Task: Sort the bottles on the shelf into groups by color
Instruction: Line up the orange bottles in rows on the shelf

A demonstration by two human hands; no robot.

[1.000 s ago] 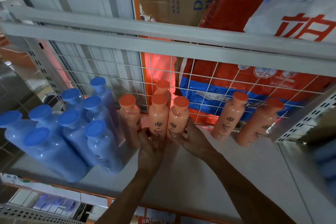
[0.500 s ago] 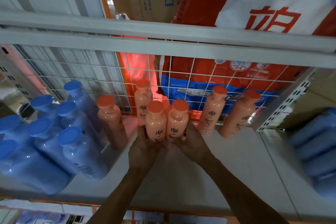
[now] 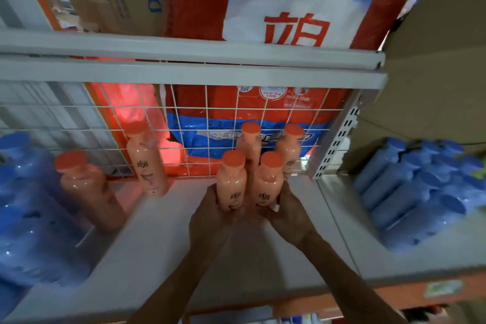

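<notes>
My left hand (image 3: pixel 210 216) grips the base of an orange bottle (image 3: pixel 231 179), and my right hand (image 3: pixel 286 213) grips a second orange bottle (image 3: pixel 268 179) beside it. Both bottles stand side by side on the grey shelf (image 3: pixel 163 239), right in front of two more orange bottles (image 3: pixel 289 144) at the wire back. Two other orange bottles stand apart to the left, one by the mesh (image 3: pixel 146 158) and one nearer (image 3: pixel 84 187). A cluster of blue bottles (image 3: pixel 29 213) fills the shelf's left end.
A white wire mesh (image 3: pixel 210 118) closes the back of the shelf, with red and blue sacks behind it. A slotted metal upright (image 3: pixel 334 144) bounds the right side. Beyond it lies another pack of blue bottles (image 3: pixel 420 187). A shelf beam (image 3: pixel 184 71) runs overhead.
Both hands have carried the two orange bottles rightward, from the middle group to just in front of the two bottles at the right. The camera view has swung right as well.
</notes>
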